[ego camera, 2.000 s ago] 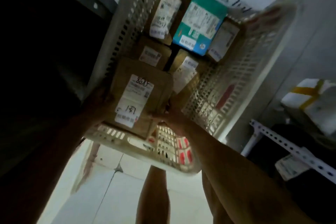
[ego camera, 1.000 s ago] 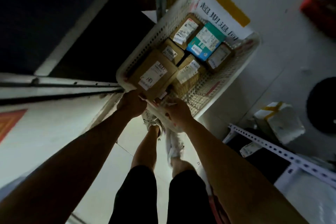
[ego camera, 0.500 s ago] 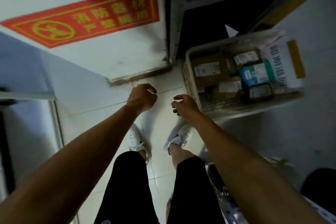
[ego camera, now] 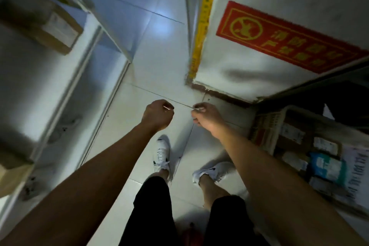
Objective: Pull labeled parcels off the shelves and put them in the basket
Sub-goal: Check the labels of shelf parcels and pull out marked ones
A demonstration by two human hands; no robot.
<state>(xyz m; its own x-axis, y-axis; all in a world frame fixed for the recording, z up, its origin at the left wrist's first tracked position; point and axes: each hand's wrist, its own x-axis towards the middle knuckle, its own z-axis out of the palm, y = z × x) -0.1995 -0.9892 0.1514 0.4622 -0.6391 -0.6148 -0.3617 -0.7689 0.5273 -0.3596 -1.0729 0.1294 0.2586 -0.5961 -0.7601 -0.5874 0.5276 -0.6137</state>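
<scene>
The white plastic basket [ego camera: 266, 126] stands on the floor at the right edge, blurred, with several labelled parcels in it, among them a brown box [ego camera: 292, 136] and a teal parcel [ego camera: 327, 168]. My left hand [ego camera: 156, 115] and my right hand [ego camera: 207, 116] are stretched out over the floor tiles left of the basket. Both have their fingers curled in and hold nothing. A brown labelled parcel [ego camera: 50, 28] sits on the shelf at the upper left.
A white shelf unit [ego camera: 65, 90] runs along the left, with another box [ego camera: 12, 177] at its lower end. A wall corner with a red sign [ego camera: 279, 40] and yellow strip [ego camera: 203, 16] juts in ahead. My white shoes [ego camera: 162, 154] stand on pale tiles.
My hands let go of the brown parcel into the basket and drew back, fingers curling. The view swung left, so the basket slid to the right edge and the left shelf came into sight.
</scene>
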